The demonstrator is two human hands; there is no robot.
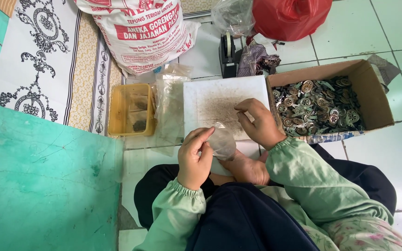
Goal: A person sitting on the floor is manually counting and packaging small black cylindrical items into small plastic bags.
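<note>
Person seated on tiled floor [396, 153], legs crossed, green sleeves. Left hand [195, 157]: grip closed on small clear plastic bag [223, 142], thumb & fingers pinching its left edge. Right hand [258, 123]: fingers curled together at bag's upper right; contact w/ bag cannot tell. Bag sits over near edge of white board [219, 100] lying on floor in front of the knees. Cardboard box [373, 93] of small metal parts [319, 104] touching board's right edge. Yellow tray [117, 111] & stack of clear bags [170, 107] just left of board. Tape dispenser [229, 53] beyond board's far edge; printed sack [140, 32] & red bag [289, 16] further back
</note>
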